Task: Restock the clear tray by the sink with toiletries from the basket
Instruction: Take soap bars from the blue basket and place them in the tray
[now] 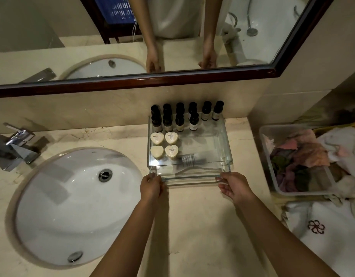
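Seen from the head camera, the left hand [150,186] and right hand [233,187] each grip a near corner of the clear tray [225,140]. Just beyond the fingers lie four heart soaps [164,144] and a tube [192,158] on its side. Farther off stand dark-capped bottles [179,120]. The sink [58,206] lies left of the left hand.

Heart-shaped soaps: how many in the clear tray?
4. White heart-shaped soaps: back-left, back-right, front-left, front-right, a two-by-two block in the left part of the clear glass tray. None seems hidden.
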`<action>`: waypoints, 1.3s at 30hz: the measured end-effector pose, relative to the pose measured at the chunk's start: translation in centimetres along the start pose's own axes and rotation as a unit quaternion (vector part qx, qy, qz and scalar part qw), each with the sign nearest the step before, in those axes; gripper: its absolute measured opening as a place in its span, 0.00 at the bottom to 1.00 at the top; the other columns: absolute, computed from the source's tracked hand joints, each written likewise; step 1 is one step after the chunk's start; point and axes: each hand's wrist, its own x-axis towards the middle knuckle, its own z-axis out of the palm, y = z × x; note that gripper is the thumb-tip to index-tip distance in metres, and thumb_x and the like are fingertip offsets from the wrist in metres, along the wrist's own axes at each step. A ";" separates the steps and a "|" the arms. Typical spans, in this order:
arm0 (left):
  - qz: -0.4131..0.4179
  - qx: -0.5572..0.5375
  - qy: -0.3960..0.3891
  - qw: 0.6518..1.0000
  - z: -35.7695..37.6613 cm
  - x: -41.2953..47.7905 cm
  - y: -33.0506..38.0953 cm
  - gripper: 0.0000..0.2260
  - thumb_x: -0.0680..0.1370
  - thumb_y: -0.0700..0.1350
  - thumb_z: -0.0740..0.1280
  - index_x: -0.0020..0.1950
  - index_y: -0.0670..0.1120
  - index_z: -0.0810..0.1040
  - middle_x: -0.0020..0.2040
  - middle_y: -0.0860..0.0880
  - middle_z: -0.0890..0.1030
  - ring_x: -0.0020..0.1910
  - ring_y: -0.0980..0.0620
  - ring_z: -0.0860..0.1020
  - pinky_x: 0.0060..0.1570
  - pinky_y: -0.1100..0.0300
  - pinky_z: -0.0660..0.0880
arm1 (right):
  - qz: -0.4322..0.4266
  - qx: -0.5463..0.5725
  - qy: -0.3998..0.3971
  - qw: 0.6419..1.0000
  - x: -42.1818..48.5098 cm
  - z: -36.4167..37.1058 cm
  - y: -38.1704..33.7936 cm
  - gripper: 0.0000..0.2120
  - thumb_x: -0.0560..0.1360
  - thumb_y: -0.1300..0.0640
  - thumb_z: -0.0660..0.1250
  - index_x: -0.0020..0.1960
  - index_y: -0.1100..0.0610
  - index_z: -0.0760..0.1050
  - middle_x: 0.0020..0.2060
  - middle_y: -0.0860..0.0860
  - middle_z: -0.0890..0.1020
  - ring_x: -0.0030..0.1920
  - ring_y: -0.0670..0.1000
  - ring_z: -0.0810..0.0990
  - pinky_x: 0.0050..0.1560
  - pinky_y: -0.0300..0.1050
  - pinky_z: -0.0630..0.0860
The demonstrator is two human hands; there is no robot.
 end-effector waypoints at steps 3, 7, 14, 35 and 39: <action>0.003 0.014 0.005 1.000 -0.8 -0.4 -0.8 0.11 0.79 0.38 0.62 0.60 0.45 0.71 0.36 0.45 0.76 0.31 0.51 0.72 0.34 0.60 0.71 | 0.002 0.003 -0.004 1.000 -0.9 -0.5 0.8 0.09 0.78 0.62 0.61 0.39 0.60 0.73 0.33 0.55 0.77 0.30 0.49 0.73 0.34 0.41 0.71; 0.010 0.034 0.008 0.999 -1.7 -1.1 -2.0 0.13 0.78 0.38 0.62 0.63 0.43 0.71 0.38 0.45 0.76 0.30 0.51 0.71 0.34 0.60 0.71 | 0.006 0.008 -0.007 1.000 -1.9 -1.0 2.0 0.08 0.78 0.63 0.62 0.40 0.60 0.72 0.34 0.55 0.77 0.32 0.50 0.73 0.35 0.41 0.71; 0.026 0.054 0.003 0.998 -3.0 -2.6 -4.0 0.13 0.79 0.39 0.63 0.63 0.44 0.71 0.43 0.42 0.77 0.33 0.51 0.73 0.34 0.61 0.71 | 0.004 0.013 -0.017 1.000 -3.2 -2.3 4.1 0.07 0.78 0.64 0.61 0.41 0.60 0.72 0.34 0.56 0.77 0.32 0.50 0.74 0.34 0.41 0.71; -0.002 0.046 -0.009 0.999 -4.8 -6.4 -8.3 0.15 0.78 0.36 0.64 0.64 0.39 0.71 0.56 0.40 0.77 0.40 0.49 0.77 0.38 0.64 0.75 | 0.031 0.003 -0.009 0.999 -4.8 -5.0 8.2 0.05 0.76 0.65 0.62 0.42 0.59 0.71 0.34 0.56 0.77 0.31 0.51 0.74 0.32 0.40 0.72; 0.000 0.048 -0.008 0.999 -5.1 -6.4 -8.3 0.16 0.78 0.35 0.63 0.66 0.39 0.71 0.56 0.40 0.77 0.38 0.51 0.76 0.31 0.68 0.76 | 0.040 -0.005 -0.016 0.999 -4.6 -5.0 8.6 0.05 0.76 0.65 0.63 0.42 0.60 0.71 0.34 0.56 0.77 0.31 0.50 0.74 0.25 0.36 0.72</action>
